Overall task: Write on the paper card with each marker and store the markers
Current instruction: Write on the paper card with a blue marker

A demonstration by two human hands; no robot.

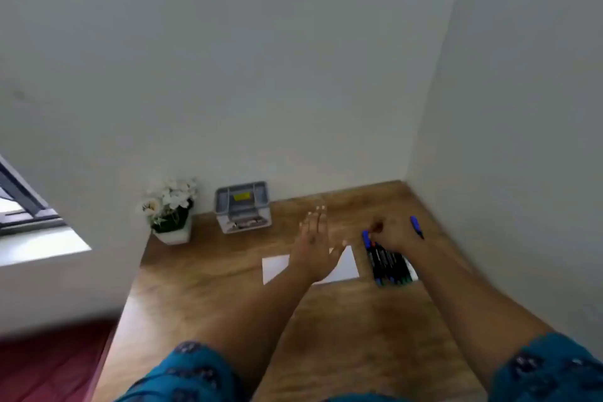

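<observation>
Writing: none readable. Yellow label (241,196) on lid of grey storage box (243,207), text too blurred. Print on marker barrels also illegible.

Wooden desk (208,274) in room corner, walls (261,75) at far edge and right edge. Box against far wall; potted white flowers (169,206) at far left corner, beside box. Desk's left edge open, dark red floor (49,365) below. Window (23,202) far left. Bare desk surface between box and card, and across whole near half under forearms.

White paper card (275,266) flat at desk centre, partly covered by left wrist. Pack of markers (390,266) lying just right of card, barrels dark with coloured ends. One blue marker (416,226) loose on desk, apart from pack, near right wall.

Left hand (315,238): wide open, fingers straight and together, thumb spread, palm down above card's far edge, gripping nothing. Contact with card or desk: cannot tell.

Right hand (393,233): curled over far end of pack, fingertips pinched near a blue-capped marker (366,237) at pack's left side. Actual hold on it: cannot tell, motion blur.

Teal patterned sleeves (551,369) at bottom of view.
</observation>
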